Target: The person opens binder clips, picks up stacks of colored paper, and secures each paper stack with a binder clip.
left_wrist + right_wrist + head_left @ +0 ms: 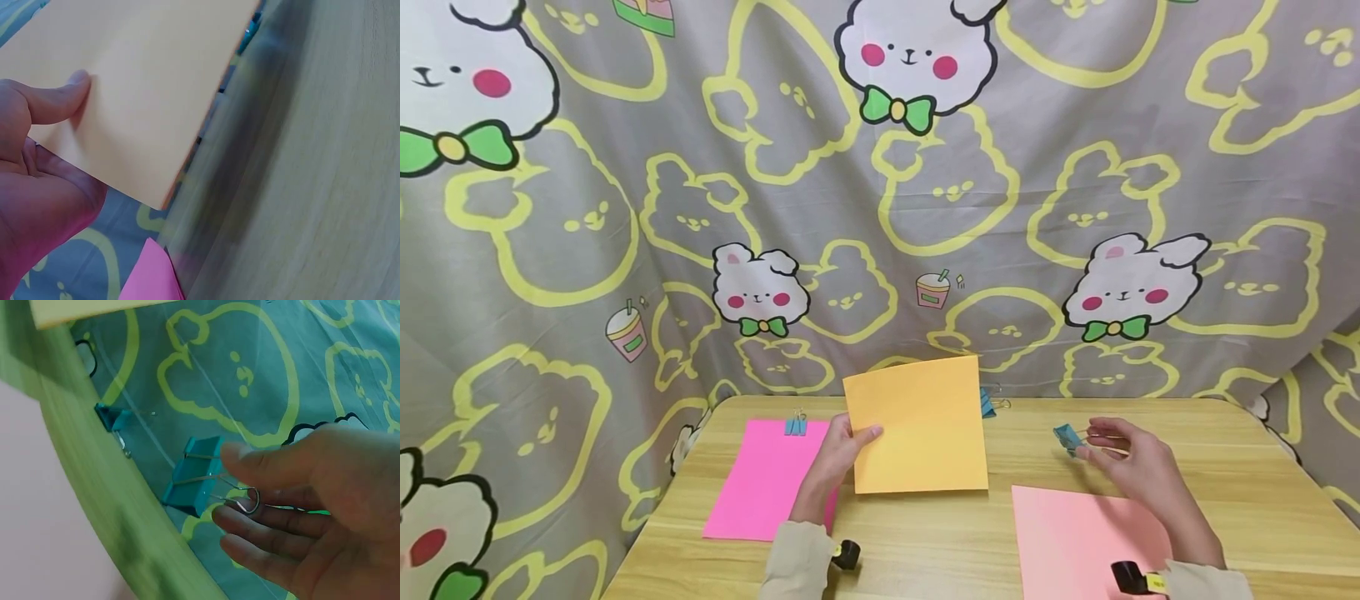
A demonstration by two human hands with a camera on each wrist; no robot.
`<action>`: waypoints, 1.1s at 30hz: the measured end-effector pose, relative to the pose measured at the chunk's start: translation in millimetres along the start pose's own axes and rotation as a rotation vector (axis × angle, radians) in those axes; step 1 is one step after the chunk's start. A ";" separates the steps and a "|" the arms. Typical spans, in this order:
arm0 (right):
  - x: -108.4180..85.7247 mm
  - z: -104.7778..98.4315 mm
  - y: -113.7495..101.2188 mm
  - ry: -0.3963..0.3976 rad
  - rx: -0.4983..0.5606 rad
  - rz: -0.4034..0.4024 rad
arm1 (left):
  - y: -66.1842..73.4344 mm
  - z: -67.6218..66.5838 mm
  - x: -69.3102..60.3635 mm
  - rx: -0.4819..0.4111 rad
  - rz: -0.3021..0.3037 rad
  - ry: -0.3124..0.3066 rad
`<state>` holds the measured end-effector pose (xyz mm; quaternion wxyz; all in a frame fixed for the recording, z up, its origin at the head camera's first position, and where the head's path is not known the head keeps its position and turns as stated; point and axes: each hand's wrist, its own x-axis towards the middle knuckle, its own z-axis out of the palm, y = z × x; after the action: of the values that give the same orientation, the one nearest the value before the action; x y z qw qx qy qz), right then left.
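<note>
The left hand [841,450], thumb across the front, grips orange paper [921,429] above the middle of the surface [936,550]; the right hand [1138,458], partly curled, pinches a teal binder clip [1066,440] at far right, beyond pale pink paper [1067,533].

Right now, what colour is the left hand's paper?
The paper is yellow-orange; head view shows it best.

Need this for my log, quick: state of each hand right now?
Left hand: holding the yellow-orange paper.
Right hand: holding a blue binder clip.
</note>
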<state>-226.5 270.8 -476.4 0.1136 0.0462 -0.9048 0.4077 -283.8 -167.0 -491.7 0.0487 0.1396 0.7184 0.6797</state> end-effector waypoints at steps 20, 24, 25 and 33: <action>1.3 -8.3 -9.8 -0.112 0.429 0.063 | 2.6 0.6 -2.0 -0.013 -0.021 -0.051; 0.8 -7.8 -11.2 -0.145 0.477 0.064 | 2.4 1.2 -2.6 -0.003 -0.018 -0.065; 0.8 -7.6 -11.8 -0.151 0.485 0.065 | 2.4 1.4 -2.7 0.000 -0.018 -0.069; 0.8 -3.1 -16.8 -0.204 0.548 0.082 | 2.4 4.4 -2.1 0.004 -0.016 -0.086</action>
<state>-223.8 262.0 -462.0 -0.0111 0.0796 -0.7689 0.6343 -280.3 -163.2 -489.8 0.0849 0.1630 0.7182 0.6712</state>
